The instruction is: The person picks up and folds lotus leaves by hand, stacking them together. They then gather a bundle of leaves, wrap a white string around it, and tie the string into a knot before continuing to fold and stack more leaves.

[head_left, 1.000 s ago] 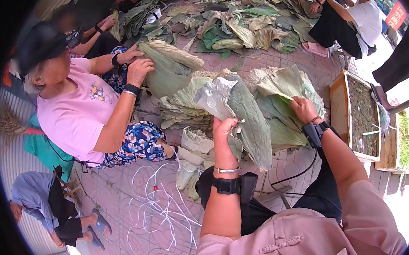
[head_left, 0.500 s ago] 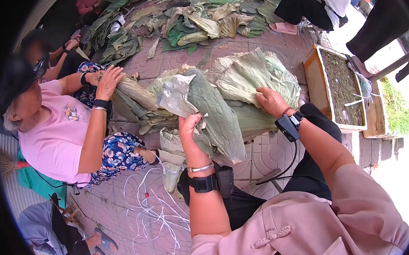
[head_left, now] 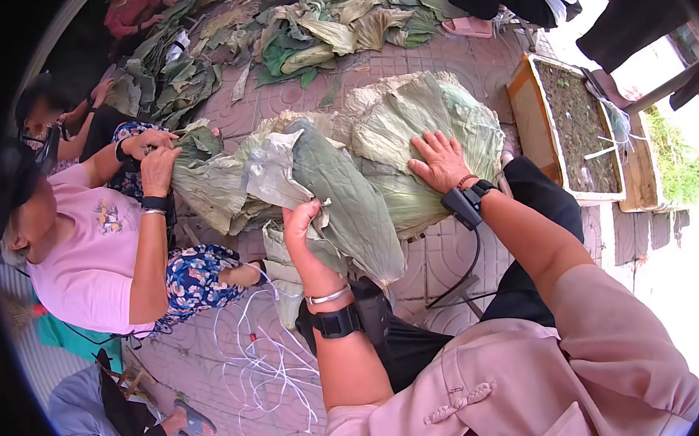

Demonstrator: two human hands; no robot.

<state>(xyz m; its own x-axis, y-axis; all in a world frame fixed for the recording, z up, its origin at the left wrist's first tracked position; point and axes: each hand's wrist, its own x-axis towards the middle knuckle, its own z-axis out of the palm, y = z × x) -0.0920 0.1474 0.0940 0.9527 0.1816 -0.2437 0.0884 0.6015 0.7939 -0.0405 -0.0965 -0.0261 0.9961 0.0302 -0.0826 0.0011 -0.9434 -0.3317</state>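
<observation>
My left hand (head_left: 302, 224) grips a folded, dried lotus leaf (head_left: 339, 186); the thumb shows on top, and the fingers are hidden under it. One flap of this leaf is pale grey, the rest dull green. My right hand (head_left: 441, 161) lies with fingers spread on a broad, pale green stack of dried lotus leaves (head_left: 388, 123). More folded leaves (head_left: 214, 188) stretch left from the stack, where the hands of a person in a pink shirt (head_left: 158, 156) hold their end.
Loose leaves (head_left: 330, 34) cover the paving at the back. Soil fills a foam planter (head_left: 579, 125) at right. White strings (head_left: 270, 366) lie tangled on the ground left of my legs. Another person (head_left: 82, 394) sits at lower left, with others nearby.
My right hand has shifted from the leaf's edge to lie flat with fingers spread. The other person's hands have come together on the leaf ends. My left hand keeps its grip.
</observation>
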